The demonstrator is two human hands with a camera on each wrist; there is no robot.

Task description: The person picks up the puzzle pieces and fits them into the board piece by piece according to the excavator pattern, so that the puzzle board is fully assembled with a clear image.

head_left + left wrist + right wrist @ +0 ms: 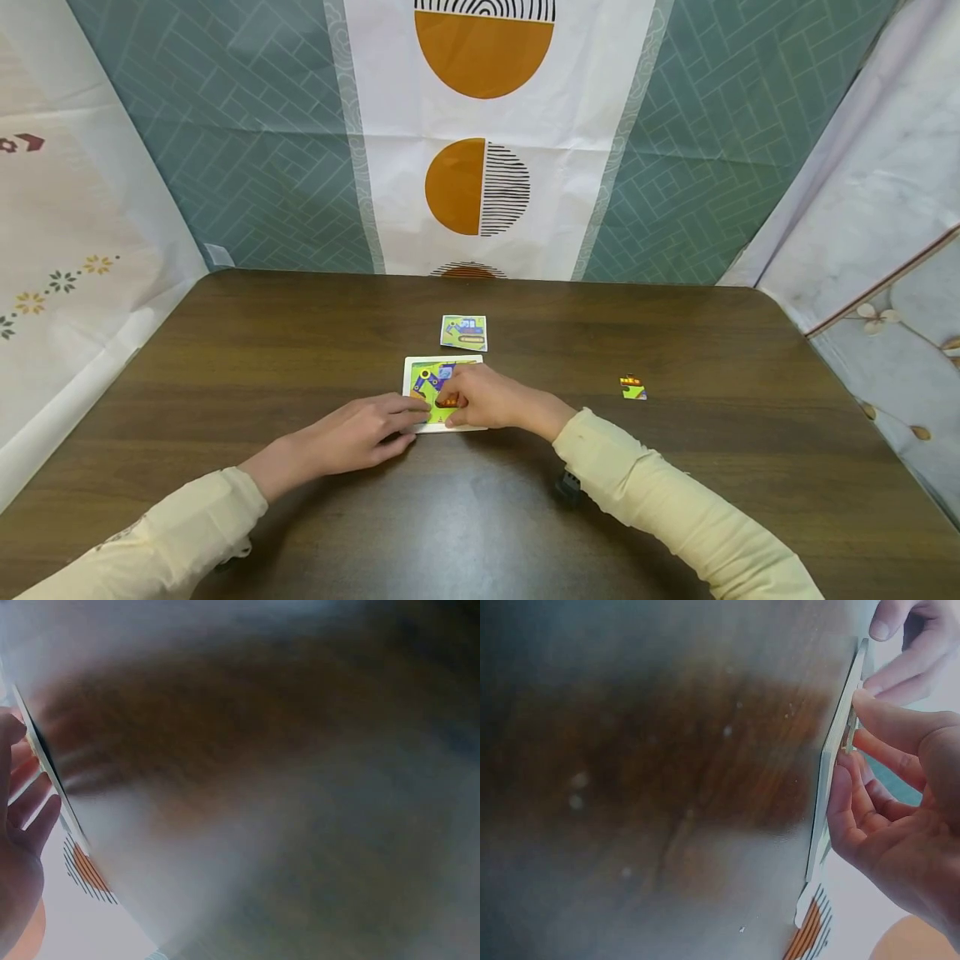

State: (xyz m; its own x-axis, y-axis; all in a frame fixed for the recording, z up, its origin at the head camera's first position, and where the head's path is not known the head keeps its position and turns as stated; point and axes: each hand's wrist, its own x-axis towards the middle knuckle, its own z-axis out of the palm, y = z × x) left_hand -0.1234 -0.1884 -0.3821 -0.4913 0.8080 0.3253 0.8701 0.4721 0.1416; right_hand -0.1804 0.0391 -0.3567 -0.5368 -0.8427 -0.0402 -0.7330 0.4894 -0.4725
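Note:
A white-framed jigsaw puzzle (425, 377) with a blue and green digger picture lies on the brown table, partly covered by both hands. My left hand (375, 429) rests its fingers on the left part of the puzzle, thumb near the front edge. Over the right part, my right hand (483, 398) pinches a small puzzle piece (849, 739) between thumb and fingers, tilted up from the board in the right wrist view. In the left wrist view the left hand (22, 832) reaches over the board's edge.
Behind the puzzle lies a small card (464, 332) with a matching digger picture. A loose group of green and red puzzle pieces (633, 388) lies off to the right. Patterned cloth (277, 133) hangs behind the wooden table (315, 350).

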